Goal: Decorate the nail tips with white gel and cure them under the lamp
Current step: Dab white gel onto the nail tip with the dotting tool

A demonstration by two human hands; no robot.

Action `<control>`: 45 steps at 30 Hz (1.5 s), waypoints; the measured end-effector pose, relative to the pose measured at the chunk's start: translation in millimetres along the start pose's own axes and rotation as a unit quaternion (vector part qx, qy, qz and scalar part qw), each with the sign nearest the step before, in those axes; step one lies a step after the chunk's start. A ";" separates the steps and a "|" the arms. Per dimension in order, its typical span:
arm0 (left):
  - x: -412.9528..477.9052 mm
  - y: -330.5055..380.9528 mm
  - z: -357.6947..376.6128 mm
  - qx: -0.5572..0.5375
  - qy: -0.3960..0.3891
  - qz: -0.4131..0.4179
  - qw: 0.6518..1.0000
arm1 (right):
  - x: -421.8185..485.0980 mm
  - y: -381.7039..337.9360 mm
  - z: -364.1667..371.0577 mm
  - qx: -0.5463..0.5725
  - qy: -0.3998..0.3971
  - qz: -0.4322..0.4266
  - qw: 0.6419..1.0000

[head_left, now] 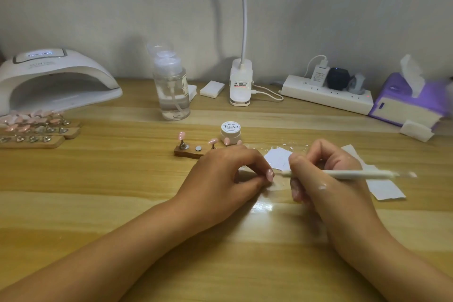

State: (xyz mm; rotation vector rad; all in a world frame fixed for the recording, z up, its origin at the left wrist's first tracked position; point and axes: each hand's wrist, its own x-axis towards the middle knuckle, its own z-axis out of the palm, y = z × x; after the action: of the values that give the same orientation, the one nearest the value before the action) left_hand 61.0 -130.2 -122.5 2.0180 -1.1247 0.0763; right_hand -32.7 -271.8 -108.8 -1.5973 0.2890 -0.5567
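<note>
Wooden table (98, 179) under everything. Back left, lamp (56, 76), mouth turned this way, well apart from the work. In front of it, racks (36, 133) of pink pieces. Behind centre, bottle (171, 88).

Near the middle, left hand (225, 174) and right hand (326, 174), both low over the wood, fingertips nearly meeting. Under the right hand, paper (384, 190). Just beyond the left knuckles, holder (187, 152) carrying two tips (181, 135), middle seat bare. Between the two sets of knuckles, a smear of gel (278, 158). Behind that, jar (230, 131), lid on.

Clamped in the curled right fingers, brush (343, 174), long axis lying left to right, working end pointing left. Pinched between left thumb and curled forefinger, probably a tip (270, 175), though too small to tell from a painted fingernail. Sits just left of the brush end, almost touching, straight along the brush's line.

Judged mid-decoration. Calls only for a short leftward reach by the right hand, left hand steadying. Curing not yet done. Left hand the nearer one to the lamp for that carry.
</note>
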 end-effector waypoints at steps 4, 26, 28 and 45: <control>0.3 -0.6 -0.1 0.001 -0.002 -0.003 1.000 | 5.7 4.0 -1.8 0.001 0.002 0.040 0.999; 0.7 -1.9 0.5 0.028 0.008 0.019 0.999 | 9.1 10.3 -1.4 -0.016 -0.004 0.028 0.999; 1.0 -2.1 0.7 0.030 0.010 0.019 0.999 | 8.6 10.0 -0.9 -0.018 -0.005 0.027 0.999; 1.1 -2.8 1.1 0.029 0.015 0.030 0.999 | 7.3 7.9 0.3 -0.021 0.006 0.020 1.000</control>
State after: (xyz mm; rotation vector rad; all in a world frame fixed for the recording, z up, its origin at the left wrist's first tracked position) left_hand 63.4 -130.9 -124.5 2.0270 -1.1763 0.1709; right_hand -25.3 -276.1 -115.3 -1.6246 0.3440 -0.5326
